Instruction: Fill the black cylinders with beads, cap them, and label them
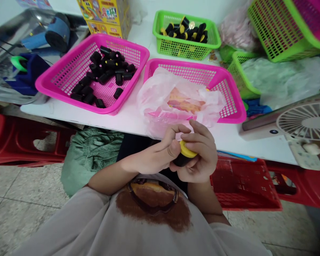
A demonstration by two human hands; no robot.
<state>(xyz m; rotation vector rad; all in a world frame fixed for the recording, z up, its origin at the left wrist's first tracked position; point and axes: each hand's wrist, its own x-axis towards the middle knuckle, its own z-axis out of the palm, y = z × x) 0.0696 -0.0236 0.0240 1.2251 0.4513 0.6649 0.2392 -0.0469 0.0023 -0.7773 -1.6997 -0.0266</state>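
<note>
Close to my chest, just off the table's front edge, both hands are around a small black cup (181, 160) with a yellow lid (187, 150). My right hand (201, 156) wraps the cup from the right, fingers curled over the lid. My left hand (157, 153) is closed against it from the left, thumb at the lid's edge. Part of the cup's body is hidden by the fingers. Just beyond my hands, a pink plastic bag (160, 92) with yellow pieces (185, 101) inside lies in a pink basket (230, 96).
Another pink basket (46, 80) on the left holds several black cups (110, 64). Behind, a green basket (186, 52) carries black-and-yellow pieces. A blue tape dispenser (29, 73) stands left, a fan (260, 122) right. Yellow boxes (106, 17) are at the back, a red crate (245, 183) below.
</note>
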